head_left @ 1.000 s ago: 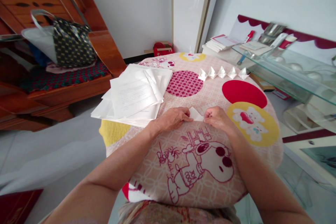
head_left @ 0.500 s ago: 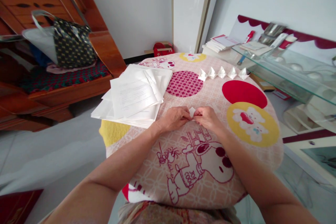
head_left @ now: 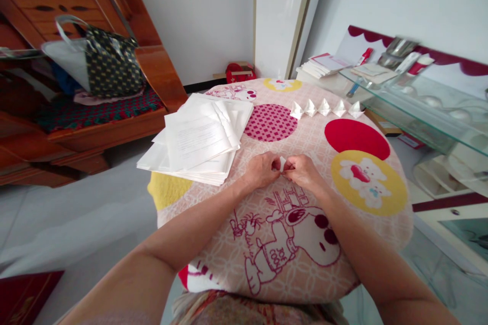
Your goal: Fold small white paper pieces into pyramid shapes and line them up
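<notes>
Between my two hands is a small piece of folded white paper (head_left: 282, 162), mostly covered by my fingers. My left hand (head_left: 264, 168) pinches its left side, and my right hand (head_left: 301, 168) pinches its right side. Both hands rest low over the patterned tablecloth (head_left: 244, 190), near the middle of the round table. Beyond them, several folded paper boats (head_left: 324, 107) with pointed middles stand in a row. To the left lies a fanned stack of white paper sheets (head_left: 198, 137), some with printed lines.
A glass shelf (head_left: 423, 111) with cups and small items juts out at the right of the table. Behind it sits a pile of papers (head_left: 322, 64). On the left, a wooden bench (head_left: 160, 76) carries a dark patterned bag (head_left: 110, 63).
My hands stay together at the paper, but the left fingers have curled more and less of the paper shows. The whole view has shifted slightly.
</notes>
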`<state>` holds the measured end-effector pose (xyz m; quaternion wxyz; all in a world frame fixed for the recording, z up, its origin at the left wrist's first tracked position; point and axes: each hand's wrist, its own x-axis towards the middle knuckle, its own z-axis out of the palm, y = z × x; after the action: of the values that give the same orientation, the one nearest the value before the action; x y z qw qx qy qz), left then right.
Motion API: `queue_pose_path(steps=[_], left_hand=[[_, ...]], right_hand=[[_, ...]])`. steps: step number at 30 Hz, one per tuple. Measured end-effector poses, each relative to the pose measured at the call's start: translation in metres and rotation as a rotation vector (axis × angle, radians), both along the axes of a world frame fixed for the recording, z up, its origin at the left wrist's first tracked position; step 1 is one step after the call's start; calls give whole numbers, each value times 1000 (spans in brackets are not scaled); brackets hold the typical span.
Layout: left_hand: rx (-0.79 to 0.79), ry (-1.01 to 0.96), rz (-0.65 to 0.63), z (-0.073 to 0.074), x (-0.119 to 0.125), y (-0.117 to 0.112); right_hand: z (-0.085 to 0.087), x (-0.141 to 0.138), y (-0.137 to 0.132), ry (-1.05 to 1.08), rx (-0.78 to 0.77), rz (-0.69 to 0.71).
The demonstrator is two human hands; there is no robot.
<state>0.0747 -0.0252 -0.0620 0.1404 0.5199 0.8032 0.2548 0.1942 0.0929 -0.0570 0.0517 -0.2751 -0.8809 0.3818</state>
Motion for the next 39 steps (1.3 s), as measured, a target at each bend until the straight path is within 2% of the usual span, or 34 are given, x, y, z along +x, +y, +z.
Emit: queue_pose_path(steps=[13, 21, 23, 27, 31, 33, 36, 37, 39], left_hand=[[108, -177, 21, -12, -26, -11], [109, -397, -122, -15, -56, -19], [111, -361, -106, -13, -56, -18], [131, -100, -26, -12, -38, -13], [111, -12, 0, -14, -26, -8], [107, -85, 5, -13, -28, -6], [149, -280, -47, -9, -38, -3], [170, -340, -66, -8, -41, -1], [208, -427, -82, -6, -46, 3]], right_hand=[[-4, 1, 2, 58, 4, -3], [-10, 2, 4, 92, -32, -22], [-11, 3, 4, 91, -40, -27], [-10, 4, 3, 114, -36, -11], [-5, 8, 6, 172, -140, -48], [-2, 10, 13, 281, -175, -153], [3, 11, 25, 446, -149, -344], [5, 10, 28, 459, -158, -356], [9, 5, 31, 416, -228, -289]])
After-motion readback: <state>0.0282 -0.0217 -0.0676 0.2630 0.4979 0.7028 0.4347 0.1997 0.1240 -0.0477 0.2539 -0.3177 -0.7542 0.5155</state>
